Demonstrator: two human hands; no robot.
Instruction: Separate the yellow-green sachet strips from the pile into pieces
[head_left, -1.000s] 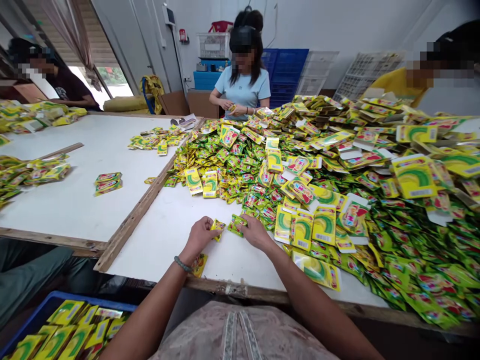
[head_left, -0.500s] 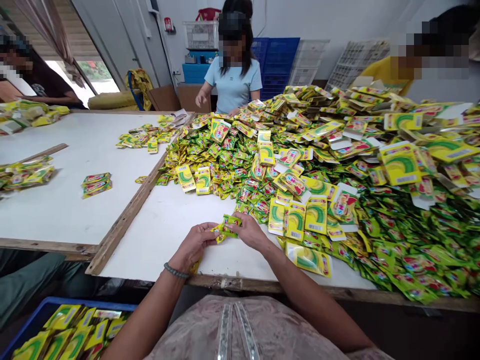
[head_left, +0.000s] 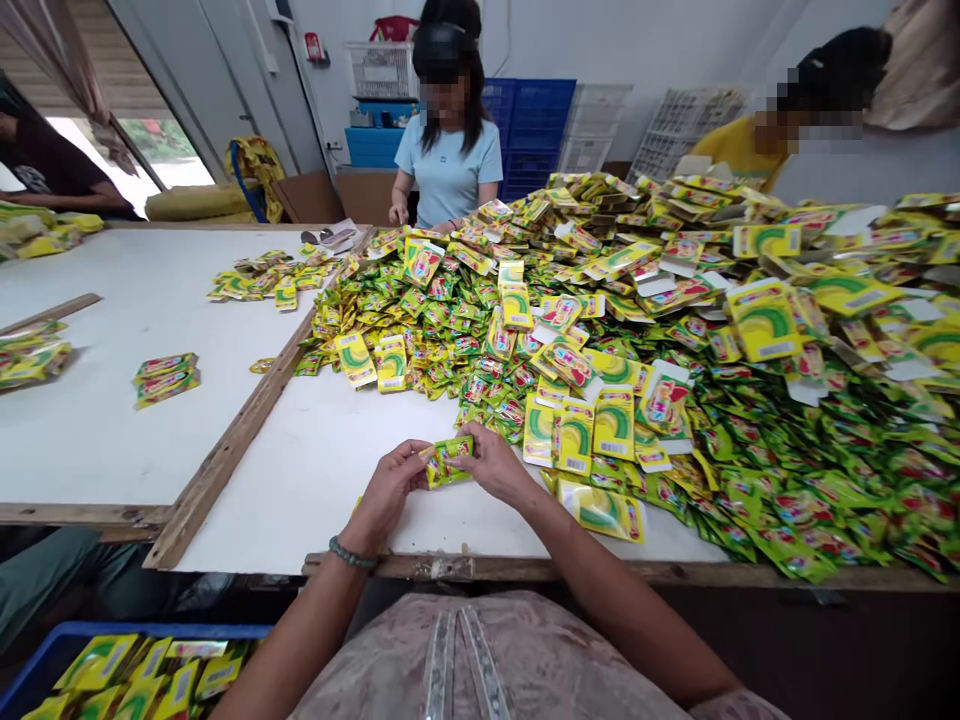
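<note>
Small green-yellow candy packets (head_left: 450, 461) are pinched between my two hands, just above the white tabletop near its front edge. My left hand (head_left: 399, 482) grips their left end with thumb and fingers. On their right end, my right hand (head_left: 493, 464) is closed. How many packets are held I cannot tell. Beyond my hands lies a heap of similar small packets (head_left: 480, 330). To the right of my right hand, several flat yellow boxes (head_left: 576, 436) with a green banana-like print rest on the heap.
A wooden strip (head_left: 232, 450) divides the table on the left, with a pair of packets (head_left: 166, 378) beyond it. Below left stands a blue crate (head_left: 45, 655) of filled yellow boxes. A co-worker in light blue (head_left: 448, 165) stands across; another in yellow (head_left: 739, 145) is behind the heap.
The packets between my hands now lie flatter and more level, lined up side by side. The whole view has shifted slightly. The co-worker opposite has lowered a hand toward the table.
</note>
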